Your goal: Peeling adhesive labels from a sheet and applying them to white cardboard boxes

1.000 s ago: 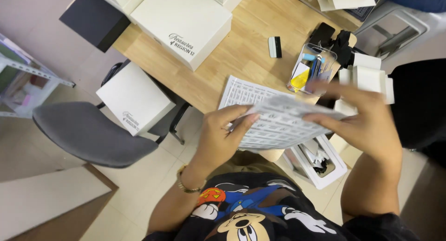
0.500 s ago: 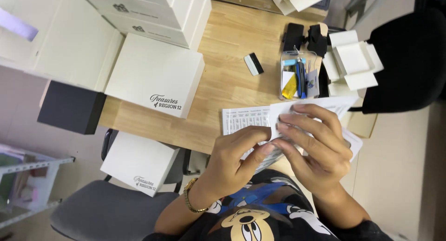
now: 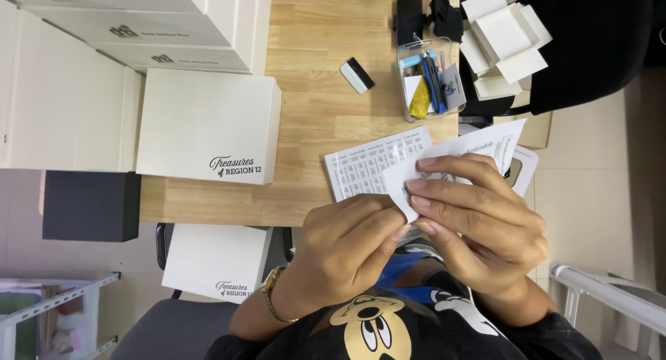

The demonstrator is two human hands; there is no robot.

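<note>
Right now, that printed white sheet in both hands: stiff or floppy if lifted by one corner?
Probably floppy: the printed sheet looks thin, and its upper part curls over where the right hand and left hand pinch it. Likely very light, so it may slide easily on the wooden table. It probably creases easily too.

The left hand (image 3: 347, 252) and right hand (image 3: 479, 225) meet at chest height, fingertips curled and pinching together.

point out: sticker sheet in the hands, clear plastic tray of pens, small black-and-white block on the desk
sticker sheet (image 3: 368, 167): head view, on its printed flat part left of the hands.
clear plastic tray (image 3: 401, 89): head view, on its left wall.
black-and-white block (image 3: 356, 75): head view, on its top face.
</note>
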